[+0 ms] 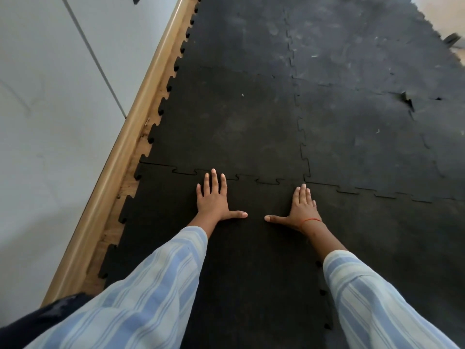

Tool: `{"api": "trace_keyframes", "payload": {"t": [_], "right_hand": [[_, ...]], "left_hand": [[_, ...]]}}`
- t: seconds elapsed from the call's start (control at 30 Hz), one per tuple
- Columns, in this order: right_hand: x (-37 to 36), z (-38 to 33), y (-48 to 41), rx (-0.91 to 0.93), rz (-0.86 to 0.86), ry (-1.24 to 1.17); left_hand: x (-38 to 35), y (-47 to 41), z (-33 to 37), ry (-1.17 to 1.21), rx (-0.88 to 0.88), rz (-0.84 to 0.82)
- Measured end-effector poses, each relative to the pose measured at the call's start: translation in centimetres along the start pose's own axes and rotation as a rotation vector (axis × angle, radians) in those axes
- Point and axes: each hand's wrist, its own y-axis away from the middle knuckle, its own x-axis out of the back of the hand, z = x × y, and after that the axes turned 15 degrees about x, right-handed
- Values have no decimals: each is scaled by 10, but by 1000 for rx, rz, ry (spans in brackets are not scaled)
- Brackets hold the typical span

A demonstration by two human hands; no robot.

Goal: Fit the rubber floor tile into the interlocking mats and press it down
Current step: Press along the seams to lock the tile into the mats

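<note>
Both hands flat on the tile point(251, 260), palms down, fingers spread, grip open — nothing held. Left hand point(214, 197) sits near the tile's far edge, fingertips reaching the toothed seam point(249, 178). Right hand point(302, 206) lies near the far right corner, thumb pointing toward the left thumb. Tile lies in the black mats point(239, 117), its far edge meshed with the next mat. Left edge teeth face a wooden skirting point(120, 157) below a white wall point(50, 96). Striped sleeves point(151, 285) — red thread point(310, 220) on the right wrist.
</note>
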Motion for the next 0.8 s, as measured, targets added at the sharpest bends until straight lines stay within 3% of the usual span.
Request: {"api": "trace_keyframes", "payload": {"t": [0.33, 0.6, 0.8], "right_hand": [[8, 4, -4, 23, -113, 7], [-47, 18, 51, -13, 149, 6], [-57, 36, 53, -21, 137, 35]], "left_hand": [[-6, -4, -5, -64, -113, 48], [-18, 12, 44, -197, -455, 84], [-23, 13, 103, -277, -571, 78]]}}
